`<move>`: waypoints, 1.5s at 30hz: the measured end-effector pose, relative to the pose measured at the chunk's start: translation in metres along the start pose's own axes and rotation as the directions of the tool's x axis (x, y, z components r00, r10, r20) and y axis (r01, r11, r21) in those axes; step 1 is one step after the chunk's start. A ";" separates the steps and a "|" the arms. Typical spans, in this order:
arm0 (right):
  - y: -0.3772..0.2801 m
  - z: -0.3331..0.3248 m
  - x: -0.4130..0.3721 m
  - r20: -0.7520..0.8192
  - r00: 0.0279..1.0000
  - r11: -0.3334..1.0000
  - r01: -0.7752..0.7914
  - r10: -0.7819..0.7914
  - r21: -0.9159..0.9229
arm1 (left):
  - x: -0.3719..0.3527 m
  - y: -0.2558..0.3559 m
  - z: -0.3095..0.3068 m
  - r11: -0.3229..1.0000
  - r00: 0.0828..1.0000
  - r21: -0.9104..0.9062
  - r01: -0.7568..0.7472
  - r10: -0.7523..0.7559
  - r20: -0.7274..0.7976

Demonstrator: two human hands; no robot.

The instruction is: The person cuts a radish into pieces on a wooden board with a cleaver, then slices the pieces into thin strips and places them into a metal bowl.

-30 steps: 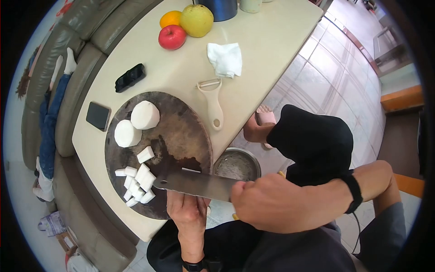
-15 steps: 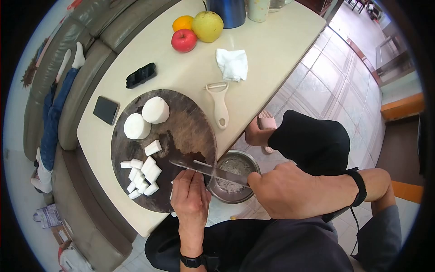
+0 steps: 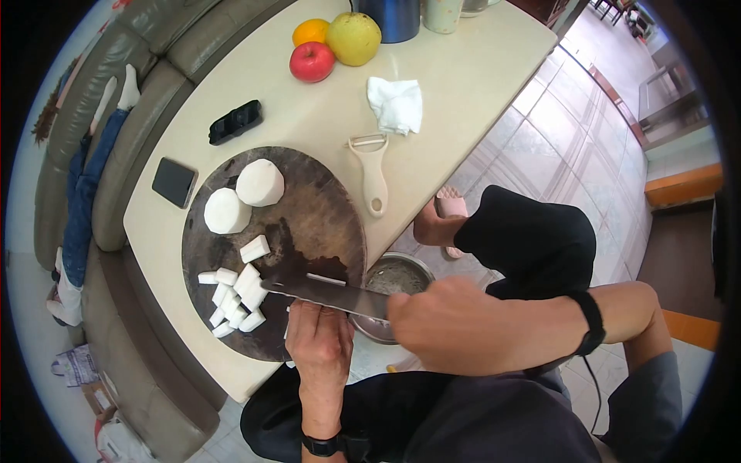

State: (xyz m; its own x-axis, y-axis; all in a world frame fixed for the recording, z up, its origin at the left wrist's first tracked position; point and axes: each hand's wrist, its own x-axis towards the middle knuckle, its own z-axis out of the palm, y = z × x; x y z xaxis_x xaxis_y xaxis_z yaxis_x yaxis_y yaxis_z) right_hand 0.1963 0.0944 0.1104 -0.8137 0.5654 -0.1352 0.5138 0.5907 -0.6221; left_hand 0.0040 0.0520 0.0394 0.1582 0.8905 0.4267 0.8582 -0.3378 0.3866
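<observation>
My right hand (image 3: 463, 324) is closed round the handle of a knife (image 3: 328, 295), whose blade lies across the lower right of a round wooden cutting board (image 3: 316, 208). Just below the blade, the bent fingers of my left hand (image 3: 323, 339) press on a piece of peeled white radish, mostly hidden beneath them. A thin white strip (image 3: 326, 279) shows just beyond the blade. To the left lies a pile of cut radish chunks (image 3: 233, 305), with one chunk (image 3: 255, 248) slightly apart. Two thick radish rounds (image 3: 260, 183) sit at the board's upper left.
Beside the board are a peeler (image 3: 373, 177), a phone (image 3: 174, 182), a black object (image 3: 235, 122) and a white cloth (image 3: 395, 105). Fruit, including a red apple (image 3: 312, 62), stands farther back. A metal bowl (image 3: 417, 266) is below the table edge. Another person's legs (image 3: 96, 170) rest on the sofa.
The knife and my right hand have shifted left, bringing the blade's tip close to the chunk pile. My left hand stays at the board's lower edge. The view has shifted slightly.
</observation>
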 end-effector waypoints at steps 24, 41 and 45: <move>-0.012 -0.014 -0.023 0.116 0.972 0.977 -0.209 0.204 0.030 | -0.002 0.001 0.001 1.000 0.999 0.017 -0.025 0.025 -0.027; -0.003 -0.002 0.000 0.018 0.992 0.992 -0.125 0.125 0.002 | 0.001 -0.001 -0.004 0.999 1.000 -0.048 -0.003 0.003 0.006; -0.002 -0.005 -0.006 -0.029 0.984 0.985 -0.174 0.174 0.002 | -0.003 -0.001 -0.006 0.998 1.000 -0.067 0.020 -0.021 -0.009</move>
State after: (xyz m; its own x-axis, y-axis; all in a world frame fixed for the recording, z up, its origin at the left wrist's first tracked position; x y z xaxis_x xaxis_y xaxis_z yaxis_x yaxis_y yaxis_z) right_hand 0.2012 0.0930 0.1164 -0.7036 0.6760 -0.2191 0.6470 0.4819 -0.5909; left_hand -0.0005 0.0484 0.0424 0.1362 0.8944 0.4260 0.8263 -0.3397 0.4491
